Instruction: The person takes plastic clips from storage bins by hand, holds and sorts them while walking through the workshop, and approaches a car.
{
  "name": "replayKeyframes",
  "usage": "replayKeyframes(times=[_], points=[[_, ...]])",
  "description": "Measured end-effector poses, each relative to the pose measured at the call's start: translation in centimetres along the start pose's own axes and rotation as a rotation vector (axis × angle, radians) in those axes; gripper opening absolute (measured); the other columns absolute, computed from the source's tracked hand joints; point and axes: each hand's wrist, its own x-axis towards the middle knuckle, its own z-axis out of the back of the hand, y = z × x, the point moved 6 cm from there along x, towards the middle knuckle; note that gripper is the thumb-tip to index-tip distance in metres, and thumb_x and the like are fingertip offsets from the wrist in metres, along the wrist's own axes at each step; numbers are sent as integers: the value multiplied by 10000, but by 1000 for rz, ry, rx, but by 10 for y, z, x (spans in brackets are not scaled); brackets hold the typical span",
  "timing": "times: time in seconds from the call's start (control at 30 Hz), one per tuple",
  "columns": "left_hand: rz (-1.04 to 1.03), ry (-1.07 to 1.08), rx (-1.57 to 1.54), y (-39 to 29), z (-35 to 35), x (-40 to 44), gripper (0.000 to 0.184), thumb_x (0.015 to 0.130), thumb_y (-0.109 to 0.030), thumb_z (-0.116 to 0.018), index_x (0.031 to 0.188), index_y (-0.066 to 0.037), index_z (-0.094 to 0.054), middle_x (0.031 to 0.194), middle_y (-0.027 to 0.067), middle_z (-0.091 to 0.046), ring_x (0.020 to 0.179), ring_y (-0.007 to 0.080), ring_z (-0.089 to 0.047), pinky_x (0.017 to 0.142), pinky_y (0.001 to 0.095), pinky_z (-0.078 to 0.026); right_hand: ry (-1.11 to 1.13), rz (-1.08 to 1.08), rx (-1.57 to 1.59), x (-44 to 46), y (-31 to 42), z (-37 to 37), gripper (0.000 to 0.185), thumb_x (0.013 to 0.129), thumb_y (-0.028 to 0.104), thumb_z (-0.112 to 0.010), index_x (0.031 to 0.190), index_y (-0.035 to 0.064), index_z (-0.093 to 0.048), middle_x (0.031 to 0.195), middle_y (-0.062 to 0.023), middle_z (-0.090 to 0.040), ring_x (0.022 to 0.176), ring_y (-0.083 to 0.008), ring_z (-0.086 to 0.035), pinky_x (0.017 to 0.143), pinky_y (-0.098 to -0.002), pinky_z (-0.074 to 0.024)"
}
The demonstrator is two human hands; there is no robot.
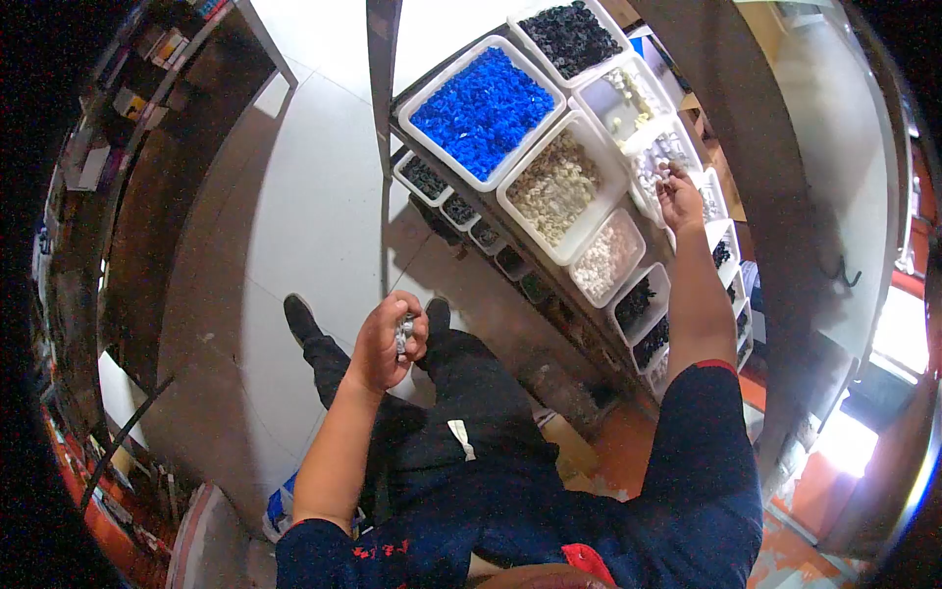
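- Pale floor tiles (280, 344) spread out at 9 o'clock, and a brown shelf (201, 103) with small things on it stands at 10 o'clock
- Many white tubs sit close together on the dark surface (581, 306), from 12 o'clock round to 3 o'clock
- The right hand (679, 199) is at 2 o'clock, reaching into a tub of white bits (659, 157); its fingers are bent, but I cannot tell if they pinch a bit
- The left hand (385, 344) is at 8 o'clock, up above the legs and well apart from the tubs; its fingers are curled in around some small grey-white pieces (403, 334)
- At 12 o'clock is a big tub (440, 157) full of bright blue bits (481, 113)
- Near 1 o'clock, a tub of black bits (569, 37) is just beside the blue one
- Between 1 and 2 o'clock, a long tub holds tan and cream bits (557, 187)
- Close to it, nearer 3 o'clock, is a small tub of pale pink bits (601, 263), and past that are tubs with black bits
- Smaller tubs (425, 177) with dark bits sit lower down, under the blue tub's side
- One dark shoe (299, 319) is at 9 o'clock, and a white strip (461, 440) lies on the dark trousers (491, 402) at 6 o'clock
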Motion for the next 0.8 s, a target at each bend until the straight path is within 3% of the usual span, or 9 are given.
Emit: replayKeyframes(times=[0.33, 0.5, 0.6, 0.63, 0.67, 0.73, 0.8], points=[[17, 21, -47, -7, -5, -12, 234, 999, -366, -598, 1003, -135, -562, 796, 29, -596, 572, 80, -508, 467, 228, -397, 30, 37, 125, -26, 13, -15, 315, 986, -4, -569, 1295, 30, -618, 1281, -132, -661, 1074, -245, -657, 910, -338, -566], [56, 82, -96, -8, -25, -16, 201, 1009, -345, -588, 1016, -146, -560, 829, 33, -582, 629, 104, -529, 510, 243, -427, 209, -2, 319, -86, 19, -78, 321, 972, 4, -614, 1292, 28, -628, 1290, -137, -660, 1088, -258, -666, 916, -342, -566], [18, 219, -327, -1, -36, 3, 185, 1027, -293, -568, 1062, -120, -625, 1032, 116, -677, 892, 218, -656, 755, 337, -568, 493, -149, 584, -170, 13, -160, 327, 963, 8, -640, 1290, 27, -634, 1296, -140, -660, 1097, -266, -671, 920, -345, -566], [-3, 311, -424, -1, -46, 7, 194, 1028, -282, -568, 1074, -108, -639, 1100, 133, -693, 994, 252, -684, 851, 377, -592, 525, -72, 424, -206, 11, -185, 330, 960, 10, -649, 1289, 27, -636, 1298, -141, -660, 1100, -268, -672, 922, -346, -566], [-37, 280, -460, -9, -62, 4, 199, 1030, -257, -573, 1064, -74, -644, 1124, 154, -698, 1080, 290, -675, 939, 428, -576, 445, 200, -69, -238, 11, -199, 312, 965, 14, -657, 1276, 35, -645, 1260, -133, -676, 1062, -244, -682, 892, -328, -575], [-77, 310, -550, -30, -96, -3, 204, 1021, -227, -593, 1051, -34, -654, 1193, 187, -699, 1222, 342, -640, 1088, 504, -514, 350, 349, -399, -321, 18, -254, 284, 975, 9, -657, 1257, 46, -656, 1207, -119, -701, 1004, -210, -697, 858, -305, -584], [-82, 322, -643, -41, -109, -13, 204, 992, -227, -639, 1059, -38, -675, 1271, 195, -691, 1287, 351, -610, 1179, 542, -421, 393, -232, 357, -382, 10, -299, 272, 975, 6, -665, 1245, 41, -658, 1174, -98, -722, 1010, -194, -700, 862, -308, -578]])
